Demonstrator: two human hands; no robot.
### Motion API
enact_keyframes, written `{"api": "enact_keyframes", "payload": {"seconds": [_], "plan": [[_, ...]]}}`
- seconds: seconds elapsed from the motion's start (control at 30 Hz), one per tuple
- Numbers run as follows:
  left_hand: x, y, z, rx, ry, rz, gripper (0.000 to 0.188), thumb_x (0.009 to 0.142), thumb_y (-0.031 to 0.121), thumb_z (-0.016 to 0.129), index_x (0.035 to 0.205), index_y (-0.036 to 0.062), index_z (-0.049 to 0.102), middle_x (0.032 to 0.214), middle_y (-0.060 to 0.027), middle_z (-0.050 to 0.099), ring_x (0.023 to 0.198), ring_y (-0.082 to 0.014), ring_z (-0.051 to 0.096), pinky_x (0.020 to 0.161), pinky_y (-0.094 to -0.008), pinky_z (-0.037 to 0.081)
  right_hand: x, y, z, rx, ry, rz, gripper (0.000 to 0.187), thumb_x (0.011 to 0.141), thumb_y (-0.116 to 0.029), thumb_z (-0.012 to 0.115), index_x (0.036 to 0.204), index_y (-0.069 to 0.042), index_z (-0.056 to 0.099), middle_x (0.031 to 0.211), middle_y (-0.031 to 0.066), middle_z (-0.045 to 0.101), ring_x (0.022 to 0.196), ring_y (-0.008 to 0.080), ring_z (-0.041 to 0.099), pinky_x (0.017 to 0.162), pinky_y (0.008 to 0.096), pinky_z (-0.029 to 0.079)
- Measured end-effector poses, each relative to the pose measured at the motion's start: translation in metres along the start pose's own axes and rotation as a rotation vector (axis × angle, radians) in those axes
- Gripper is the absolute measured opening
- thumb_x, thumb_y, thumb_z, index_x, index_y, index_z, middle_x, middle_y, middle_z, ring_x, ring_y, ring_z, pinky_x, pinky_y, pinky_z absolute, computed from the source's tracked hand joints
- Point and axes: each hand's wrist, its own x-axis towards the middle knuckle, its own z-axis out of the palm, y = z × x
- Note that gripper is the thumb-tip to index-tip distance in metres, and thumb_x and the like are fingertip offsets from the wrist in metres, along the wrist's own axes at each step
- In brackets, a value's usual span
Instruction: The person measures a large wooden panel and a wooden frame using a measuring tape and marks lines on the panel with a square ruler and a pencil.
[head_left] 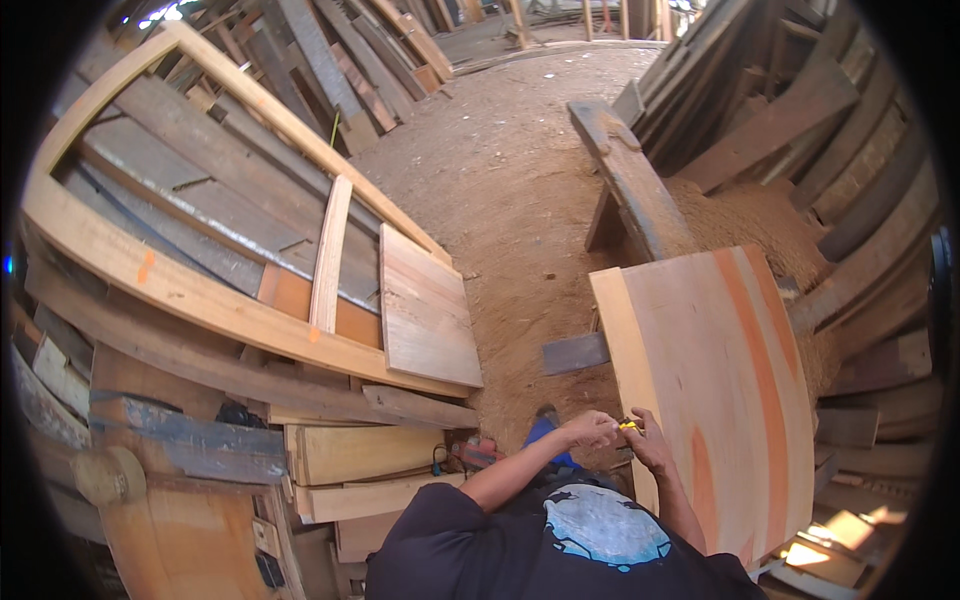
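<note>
Both hands meet in front of my body, over the left edge of a wide wooden panel (720, 360) with orange-brown streaks. My right hand (650, 442) is closed on a small yellow and black object (628, 425), too small to tell its kind. Close beside it, my left hand (592, 429) is closed with the fingertips pinched toward that object. What lies between those fingertips is too small to make out. The panel rests on a rough wooden bench (635, 180) that reaches away from me.
A long pale wooden frame (200, 310) lies on stacked boards at the left, with a short panel (430, 310) at its near end. A red power tool (477, 452) sits by the planks near my left arm. Old timber (770, 130) leans at the right.
</note>
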Motion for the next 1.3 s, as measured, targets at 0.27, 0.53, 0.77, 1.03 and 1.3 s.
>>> {"api": "enact_keyframes", "payload": {"seconds": [0.27, 0.53, 0.77, 1.03, 1.3], "plan": [[-0.066, 0.053, -0.104, -0.37, 0.153, 0.07, 0.026, 0.1, 0.03, 0.071, 0.109, 0.0088, 0.061, 0.09, 0.0024, 0.063, 0.074, -0.0067, 0.06, 0.062, -0.0205, 0.049, 0.108, -0.076, 0.093, -0.138, -0.31, -0.157, 0.075, 0.093, -0.034, 0.073, 0.149, 0.004, 0.04, 0.124, 0.0249, 0.064, 0.114, 0.0301, 0.065, 0.096, 0.0399, 0.053], [-0.119, 0.13, -0.323, -0.33, 0.463, 0.244, 0.021, 0.095, 0.021, 0.072, 0.107, 0.0092, 0.06, 0.101, -0.0037, 0.065, 0.091, -0.0136, 0.065, 0.083, -0.031, 0.054, 0.242, -0.2, 0.224, -0.023, -0.566, -0.284, 0.07, 0.096, -0.031, 0.07, 0.151, 0.0, 0.04, 0.123, 0.019, 0.064, 0.112, 0.0256, 0.063, 0.096, 0.0377, 0.051], [-0.274, 0.274, -0.506, -0.436, 0.897, 0.754, 0.01, 0.095, 0.015, 0.063, 0.103, 0.0087, 0.061, 0.093, -0.0066, 0.068, 0.081, -0.0197, 0.067, 0.074, -0.0381, 0.058, 0.319, -0.298, 0.277, -0.108, -0.783, -0.423, 0.049, 0.099, -0.019, 0.068, 0.143, -0.001, 0.053, 0.116, 0.0097, 0.066, 0.106, 0.0194, 0.063, 0.095, 0.0347, 0.051], [-0.376, 0.364, -0.57, -0.174, 1.268, 0.981, 0.01, 0.099, 0.016, 0.065, 0.103, 0.0073, 0.062, 0.086, -0.0043, 0.067, 0.069, -0.0118, 0.064, 0.062, -0.0272, 0.057, 0.365, -0.31, 0.301, 0.008, -0.888, -0.207, 0.039, 0.093, -0.012, 0.074, 0.13, -0.004, 0.063, 0.096, 0.0009, 0.067, 0.085, 0.0096, 0.062, 0.074, 0.0264, 0.051], [-0.276, 0.424, -0.573, 0.517, 1.421, 0.598, 0.02, 0.102, 0.02, 0.063, 0.098, -0.0001, 0.068, 0.08, -0.0081, 0.073, 0.07, -0.0118, 0.07, 0.066, -0.0305, 0.057, 0.459, -0.457, 0.395, 0.108, -0.946, -0.45, 0.041, 0.097, -0.014, 0.072, 0.135, -0.003, 0.059, 0.102, 0.0029, 0.071, 0.084, 0.0091, 0.061, 0.072, 0.0265, 0.051]]}}
